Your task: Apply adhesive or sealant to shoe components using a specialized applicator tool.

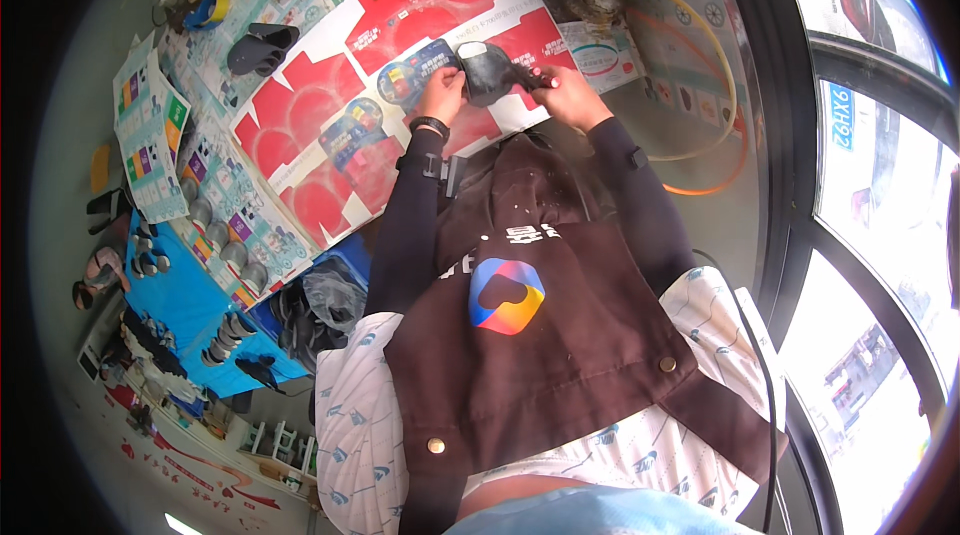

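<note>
Over the red-and-white printed sheet (400, 10) on the table, both my hands meet at a dark, rounded piece (487, 77) with a small whitish patch on its upper edge. Its exact kind I cannot make out. My left hand (443, 95) pinches its left edge between thumb and fingers. On the other side, my right hand (572, 100) is closed on a narrow black part (524, 78) that touches the rounded piece. Whether the two are joined cannot be told. A dark blue printed card (405, 80) lies just left of my left hand.
Black curved pieces (262, 49) lie left on the table, below a roll of yellow-and-blue tape (208, 11). Several grey rounded pieces (235, 255) line the table's near left edge. Yellow and orange hoses (722, 135) loop at the right, beside a window frame (800, 225).
</note>
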`<state>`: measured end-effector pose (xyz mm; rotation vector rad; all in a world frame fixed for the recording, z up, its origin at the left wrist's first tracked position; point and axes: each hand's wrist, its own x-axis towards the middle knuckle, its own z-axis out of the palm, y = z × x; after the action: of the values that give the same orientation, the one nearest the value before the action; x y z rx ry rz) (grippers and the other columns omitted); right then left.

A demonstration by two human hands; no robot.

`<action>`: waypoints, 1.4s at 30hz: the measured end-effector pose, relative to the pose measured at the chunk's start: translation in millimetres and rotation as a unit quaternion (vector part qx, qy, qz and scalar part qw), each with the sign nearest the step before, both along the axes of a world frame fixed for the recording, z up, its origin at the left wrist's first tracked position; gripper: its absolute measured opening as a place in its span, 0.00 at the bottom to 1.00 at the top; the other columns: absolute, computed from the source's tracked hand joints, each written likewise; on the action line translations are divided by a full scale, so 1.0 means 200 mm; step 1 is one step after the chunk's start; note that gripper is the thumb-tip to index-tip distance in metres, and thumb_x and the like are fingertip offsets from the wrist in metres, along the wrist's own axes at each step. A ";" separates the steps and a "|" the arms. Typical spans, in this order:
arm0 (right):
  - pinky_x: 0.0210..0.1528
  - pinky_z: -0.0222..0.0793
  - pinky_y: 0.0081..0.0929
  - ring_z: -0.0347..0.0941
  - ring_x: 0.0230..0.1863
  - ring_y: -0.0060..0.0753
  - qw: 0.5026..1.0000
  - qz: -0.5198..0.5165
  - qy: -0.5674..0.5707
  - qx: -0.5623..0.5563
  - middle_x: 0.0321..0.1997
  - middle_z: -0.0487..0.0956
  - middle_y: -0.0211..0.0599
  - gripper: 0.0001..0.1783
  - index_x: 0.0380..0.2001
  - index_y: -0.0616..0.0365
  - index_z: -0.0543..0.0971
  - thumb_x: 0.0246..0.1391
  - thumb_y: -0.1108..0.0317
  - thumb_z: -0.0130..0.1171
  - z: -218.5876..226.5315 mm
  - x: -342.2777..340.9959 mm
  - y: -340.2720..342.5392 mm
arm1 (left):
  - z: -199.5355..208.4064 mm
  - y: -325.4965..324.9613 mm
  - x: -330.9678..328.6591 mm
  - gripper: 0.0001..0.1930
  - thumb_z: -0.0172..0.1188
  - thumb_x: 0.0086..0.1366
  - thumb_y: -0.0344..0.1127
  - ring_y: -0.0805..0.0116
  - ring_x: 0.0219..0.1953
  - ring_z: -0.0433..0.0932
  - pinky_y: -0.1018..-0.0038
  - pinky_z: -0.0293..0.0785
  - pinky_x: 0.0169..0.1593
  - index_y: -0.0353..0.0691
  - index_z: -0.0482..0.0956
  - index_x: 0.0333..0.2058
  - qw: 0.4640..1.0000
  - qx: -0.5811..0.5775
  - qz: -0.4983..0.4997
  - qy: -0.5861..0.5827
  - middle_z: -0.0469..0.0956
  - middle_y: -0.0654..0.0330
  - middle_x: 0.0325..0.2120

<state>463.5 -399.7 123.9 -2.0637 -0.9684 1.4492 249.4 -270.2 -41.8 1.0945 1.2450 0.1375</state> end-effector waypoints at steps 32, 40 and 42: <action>0.45 0.72 0.49 0.78 0.42 0.59 0.990 0.041 -0.135 0.006 0.36 0.81 0.57 0.18 0.38 0.60 0.80 0.52 0.58 0.53 -0.13 -0.03 -0.14 | 0.11 -0.05 0.10 0.22 0.67 0.63 0.40 0.68 0.35 0.81 0.73 0.81 0.36 0.33 0.73 0.50 0.995 0.081 -0.047 0.043 0.80 0.54 0.41; 0.19 0.65 0.23 0.75 0.25 0.21 0.987 -0.082 0.135 0.044 0.23 0.80 0.32 0.13 0.35 0.62 0.81 0.45 0.69 0.58 -0.09 -0.03 -0.03 | -0.09 0.01 0.00 0.19 0.65 0.63 0.32 0.65 0.30 0.83 0.70 0.81 0.30 0.34 0.74 0.50 0.956 0.236 -0.084 0.151 0.82 0.51 0.40; 0.19 0.66 0.24 0.76 0.23 0.22 0.987 -0.076 0.142 0.002 0.24 0.81 0.33 0.13 0.35 0.62 0.81 0.45 0.68 0.57 -0.07 -0.01 0.03 | -0.08 0.01 0.01 0.17 0.63 0.64 0.31 0.65 0.32 0.83 0.69 0.81 0.30 0.33 0.74 0.50 0.959 0.220 -0.094 0.151 0.82 0.50 0.42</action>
<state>462.2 -394.4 110.5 -1.8185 -0.6832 1.6013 250.9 -268.6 -57.0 1.6624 1.4096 0.1068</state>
